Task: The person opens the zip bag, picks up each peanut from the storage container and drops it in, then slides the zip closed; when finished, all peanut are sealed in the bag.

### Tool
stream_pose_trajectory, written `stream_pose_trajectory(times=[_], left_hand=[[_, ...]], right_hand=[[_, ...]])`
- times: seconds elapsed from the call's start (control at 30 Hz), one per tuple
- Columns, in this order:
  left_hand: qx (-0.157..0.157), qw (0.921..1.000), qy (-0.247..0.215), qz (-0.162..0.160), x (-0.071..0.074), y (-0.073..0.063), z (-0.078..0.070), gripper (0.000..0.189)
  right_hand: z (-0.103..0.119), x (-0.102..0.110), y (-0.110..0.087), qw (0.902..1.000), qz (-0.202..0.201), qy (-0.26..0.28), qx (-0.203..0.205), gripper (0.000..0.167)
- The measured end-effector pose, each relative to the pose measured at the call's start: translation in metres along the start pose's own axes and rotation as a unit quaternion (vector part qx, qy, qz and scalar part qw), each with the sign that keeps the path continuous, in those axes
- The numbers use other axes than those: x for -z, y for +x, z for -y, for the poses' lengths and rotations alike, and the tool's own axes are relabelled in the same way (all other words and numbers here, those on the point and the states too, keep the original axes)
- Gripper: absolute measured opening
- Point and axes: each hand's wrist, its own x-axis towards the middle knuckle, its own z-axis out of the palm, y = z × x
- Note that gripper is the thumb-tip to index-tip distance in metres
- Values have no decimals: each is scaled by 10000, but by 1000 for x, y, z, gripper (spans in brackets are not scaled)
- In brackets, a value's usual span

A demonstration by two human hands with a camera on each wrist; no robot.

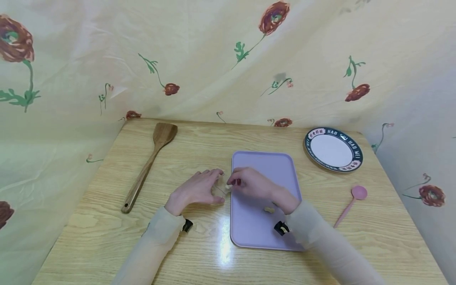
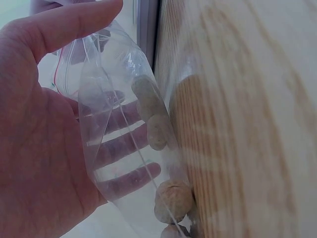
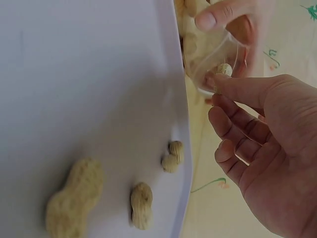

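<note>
The right hand (image 1: pixel 253 183)'s fingertips partly hide the tan, ridged peanut (image 3: pixel 225 69) they pinch at the mouth of a clear zip bag (image 2: pixel 116 129), perhaps just inside; the left hand (image 1: pixel 196 188) curves round the bag, its peanuts (image 2: pixel 157 131) partly cut off below; the lilac tray (image 1: pixel 249 231) bears three more, one blurred.

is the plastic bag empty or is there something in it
Not empty: in the left wrist view, peanuts show through the clear bag.

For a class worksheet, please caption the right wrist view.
Right hand pinching a peanut at a clear bag, tray with peanuts alongside.
</note>
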Motion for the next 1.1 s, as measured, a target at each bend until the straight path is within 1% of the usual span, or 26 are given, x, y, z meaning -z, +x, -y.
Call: stream_pose_trajectory(times=[0.13, 0.4, 0.77, 1.1], left_hand=[[-11, 10000, -2, 3, 0, 1, 0, 84], [-35, 10000, 26, -14, -1, 1, 1, 84], [8, 10000, 45, -8, -2, 2, 1, 84], [74, 10000, 16, 27, -1, 1, -1, 84]], right_hand=[[4, -4, 1, 9999, 68, -123, -2, 19], [6, -8, 2, 9997, 212, -153, 9, 18], [5, -9, 3, 9998, 86, -128, -91, 19], [2, -8, 0, 9998, 56, -143, -108, 18]])
